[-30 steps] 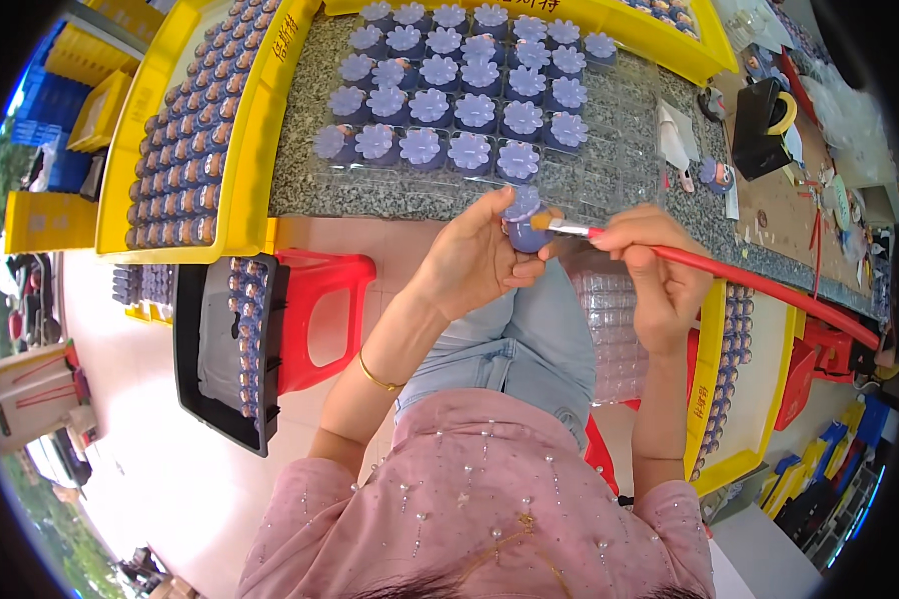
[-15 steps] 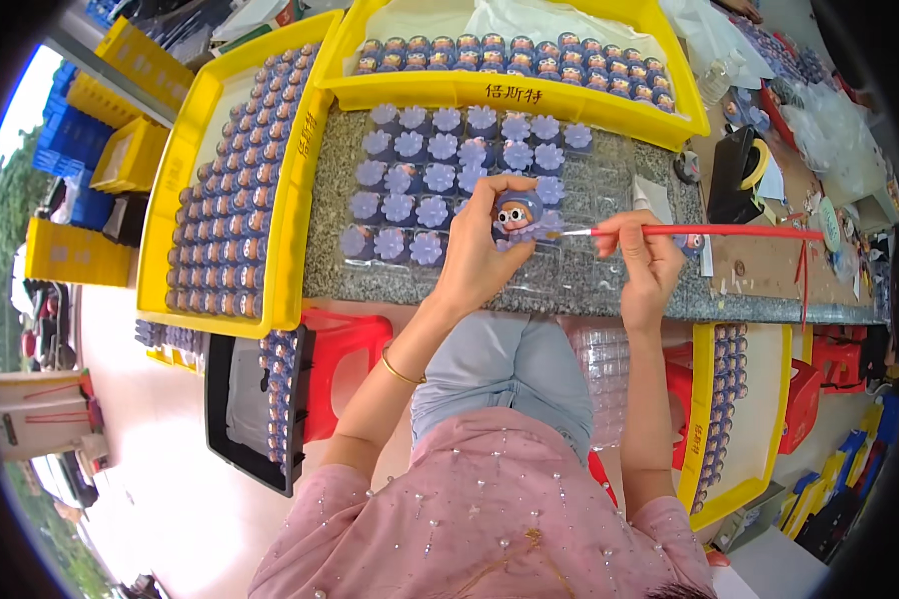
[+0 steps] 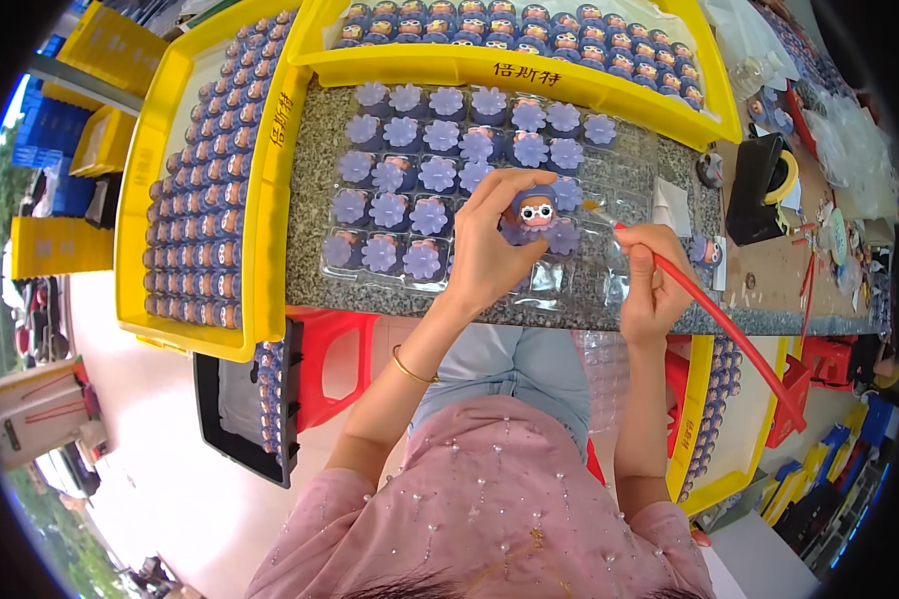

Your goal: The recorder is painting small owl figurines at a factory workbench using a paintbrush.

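My left hand [image 3: 494,240] pinches a small doll figurine [image 3: 535,210] with a blue cap, white-rimmed eyes and a purple base, its face turned up. My right hand [image 3: 656,280] grips a red-handled paintbrush [image 3: 729,324] near its ferrule. The brush tip lies a little to the right of the figurine, apart from it. Under both hands is a clear plastic tray [image 3: 609,285]. Several figurines stand head down in its left part, their purple flower-shaped bases [image 3: 440,173] facing up.
Yellow trays full of figurines stand to the left [image 3: 260,230] and at the back [image 3: 449,66]. At the right are a tape roll [image 3: 785,178], a loose figurine [image 3: 707,250] and plastic bags [image 3: 839,140]. A red stool [image 3: 335,361] and a black tray [image 3: 288,419] are below the table's edge.
The brush tip has moved away from the figurine, and the handle now slants down to the right. The figurine has turned more upright in my left hand. The whole view has shifted slightly.
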`<action>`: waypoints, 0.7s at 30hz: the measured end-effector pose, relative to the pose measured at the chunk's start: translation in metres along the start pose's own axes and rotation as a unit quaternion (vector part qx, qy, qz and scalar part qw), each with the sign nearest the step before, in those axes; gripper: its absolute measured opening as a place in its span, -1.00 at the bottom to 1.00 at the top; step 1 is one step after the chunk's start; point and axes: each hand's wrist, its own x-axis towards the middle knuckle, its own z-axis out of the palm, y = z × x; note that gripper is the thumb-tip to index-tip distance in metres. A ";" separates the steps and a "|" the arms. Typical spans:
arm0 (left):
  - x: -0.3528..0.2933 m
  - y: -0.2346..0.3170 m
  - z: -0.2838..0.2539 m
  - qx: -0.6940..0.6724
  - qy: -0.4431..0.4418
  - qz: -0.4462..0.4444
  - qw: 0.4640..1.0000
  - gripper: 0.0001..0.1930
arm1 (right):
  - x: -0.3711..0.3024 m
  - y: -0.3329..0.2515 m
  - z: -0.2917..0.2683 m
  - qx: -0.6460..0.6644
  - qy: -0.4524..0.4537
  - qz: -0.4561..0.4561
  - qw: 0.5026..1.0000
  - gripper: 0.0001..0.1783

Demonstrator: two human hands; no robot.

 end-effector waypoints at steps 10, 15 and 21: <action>0.001 -0.004 -0.001 -0.007 0.000 0.011 1.000 -0.36 | 0.003 -0.018 0.001 0.184 -0.021 0.093 0.978 -0.69; 0.000 -0.003 -0.002 -0.005 -0.005 0.009 1.000 -0.37 | 0.009 -0.008 0.005 0.070 -0.018 0.061 0.996 -0.74; 0.000 -0.006 -0.002 -0.034 -0.005 0.006 0.999 -0.37 | 0.006 -0.015 0.006 0.130 0.043 0.113 0.984 -0.86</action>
